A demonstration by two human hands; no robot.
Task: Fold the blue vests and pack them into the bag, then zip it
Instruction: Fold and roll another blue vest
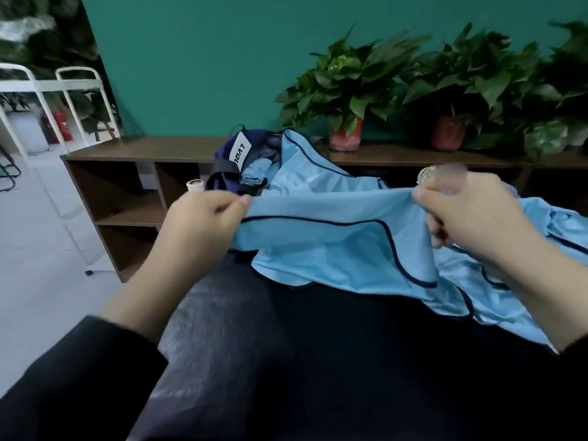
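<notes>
free: dark near surface (318,361) | blocked: vest heap (318,186), bag (235,160) behind

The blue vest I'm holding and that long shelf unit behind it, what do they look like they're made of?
The blue vest looks like thin synthetic mesh: slight sheen, limp drape, dark piping along its edges. Both the left hand and right hand pinch it taut. The shelf unit looks like dark wood-grain laminate board, matte, with flat square edges; solid wood can't be ruled out.

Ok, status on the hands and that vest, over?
Left hand and right hand each pinch the blue vest, stretched between them. Bag behind, open, not packed. Nothing blocking.
</notes>
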